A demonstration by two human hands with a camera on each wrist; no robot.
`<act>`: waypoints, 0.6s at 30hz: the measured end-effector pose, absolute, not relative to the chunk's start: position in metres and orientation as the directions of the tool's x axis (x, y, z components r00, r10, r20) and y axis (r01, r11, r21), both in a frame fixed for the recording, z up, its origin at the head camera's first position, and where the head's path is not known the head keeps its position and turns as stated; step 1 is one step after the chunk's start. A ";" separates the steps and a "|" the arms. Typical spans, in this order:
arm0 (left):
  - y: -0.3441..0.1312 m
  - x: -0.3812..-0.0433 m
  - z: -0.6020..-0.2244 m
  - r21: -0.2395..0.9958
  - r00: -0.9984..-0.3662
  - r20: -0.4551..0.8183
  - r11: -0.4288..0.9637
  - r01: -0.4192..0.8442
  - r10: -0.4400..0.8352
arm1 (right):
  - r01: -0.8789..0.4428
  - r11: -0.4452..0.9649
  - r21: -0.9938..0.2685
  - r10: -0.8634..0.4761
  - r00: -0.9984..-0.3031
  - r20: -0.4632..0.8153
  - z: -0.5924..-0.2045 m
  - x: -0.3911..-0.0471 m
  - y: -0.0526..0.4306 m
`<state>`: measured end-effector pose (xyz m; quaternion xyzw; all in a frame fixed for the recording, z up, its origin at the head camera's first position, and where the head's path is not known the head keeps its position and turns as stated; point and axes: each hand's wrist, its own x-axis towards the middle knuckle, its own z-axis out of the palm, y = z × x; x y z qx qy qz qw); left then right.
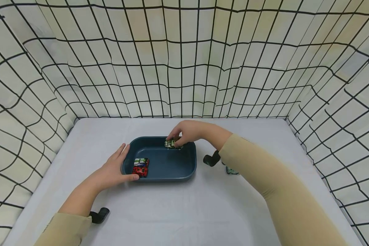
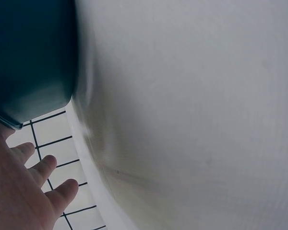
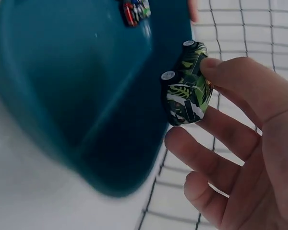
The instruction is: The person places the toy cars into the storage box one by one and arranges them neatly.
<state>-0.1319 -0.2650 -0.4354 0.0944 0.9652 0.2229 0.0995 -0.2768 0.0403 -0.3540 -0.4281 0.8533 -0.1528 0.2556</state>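
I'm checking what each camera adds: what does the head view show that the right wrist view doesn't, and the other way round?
Only the head view shows most of the left hand, both sleeves, and the pale car partly hidden by the right one. Only the right wrist view clearly shows the pale wheels of the patterned car. Both show the right hand holding that car, the tray, the red car inside it, and the net.

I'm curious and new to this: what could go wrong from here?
The patterned green car might slip from the right fingers, which pinch it. Close to the far wall of the tray, it could bump that. If the left fingers, resting at its left end, push, the tray may slide.
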 end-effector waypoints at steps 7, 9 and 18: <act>-0.265 -0.134 -0.440 0.453 -0.962 -0.162 0.883 0.126 0.220 | -0.615 0.567 -0.548 -0.823 -0.449 -0.348 -0.370 -0.270 0.001; -0.266 -0.134 -0.441 0.452 -0.961 -0.165 0.883 0.126 0.221 | -0.613 0.572 -0.545 -0.820 -0.446 -0.359 -0.375 -0.271 -0.008; -0.268 -0.134 -0.440 0.457 -0.961 -0.159 0.879 0.133 0.228 | -0.596 0.610 -0.522 -0.792 -0.483 -0.374 -0.388 -0.272 -0.039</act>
